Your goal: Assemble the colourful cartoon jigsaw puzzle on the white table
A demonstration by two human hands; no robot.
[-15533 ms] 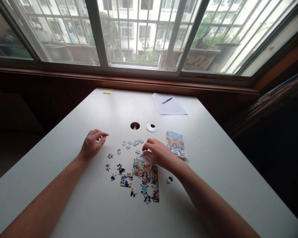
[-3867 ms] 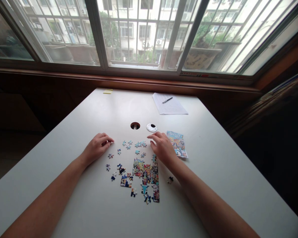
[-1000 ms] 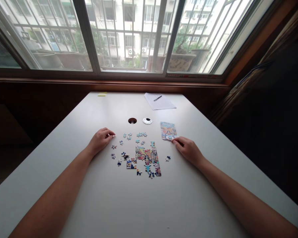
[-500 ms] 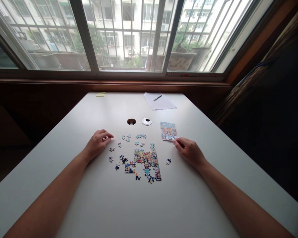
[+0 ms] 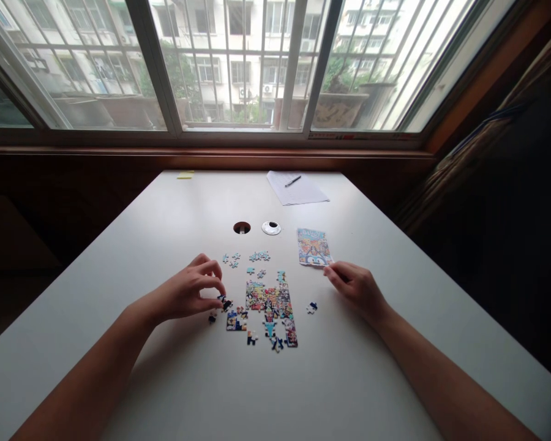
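Observation:
A partly joined jigsaw puzzle (image 5: 269, 297) lies on the white table, with open gaps in its lower part. My left hand (image 5: 195, 288) is at its left, thumb and forefinger closed around a small dark puzzle piece (image 5: 221, 298); the hand hides some of the pieces beneath it. My right hand (image 5: 356, 285) pinches the lower right corner of a colourful picture card (image 5: 313, 247), which lies to the right of the puzzle. Between that hand and the puzzle sits a loose dark-and-white piece (image 5: 311, 307).
Loose light-blue pieces (image 5: 259, 256) lie beyond the puzzle. Farther back are a round cable hole (image 5: 242, 228) and its silver cover (image 5: 270, 228). Paper sheets (image 5: 298, 191) with a pen (image 5: 292, 181) and a yellow sticky note (image 5: 185, 175) lie near the window.
My left hand has come nearer and to the right, down to the dark pieces left of the puzzle. My right hand stays at the card's corner.

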